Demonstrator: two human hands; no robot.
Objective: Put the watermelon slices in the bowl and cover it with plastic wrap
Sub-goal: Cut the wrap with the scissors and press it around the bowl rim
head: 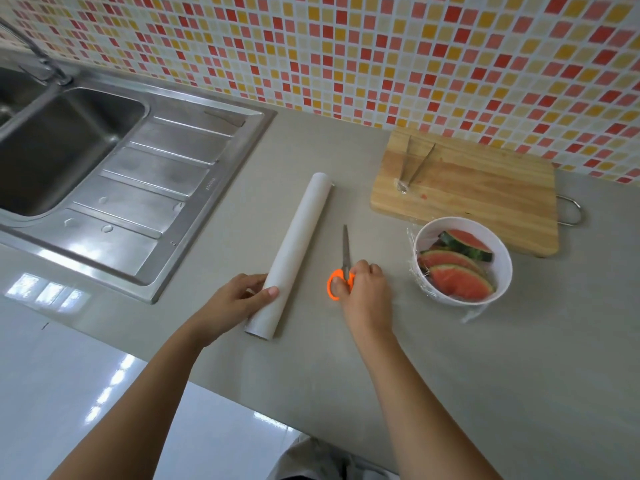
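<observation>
The left hand grips the near end of a long white roll of plastic wrap on the grey countertop; the right hand curls its fingers round the orange handles of steel scissors, blades pointing to 12 o'clock. At the right hand's 3 o'clock a round white bowl holds red watermelon slices under clear film.

Orange-handled scissors, white bowl, red-green watermelon slices, red-yellow mosaic wall
</observation>
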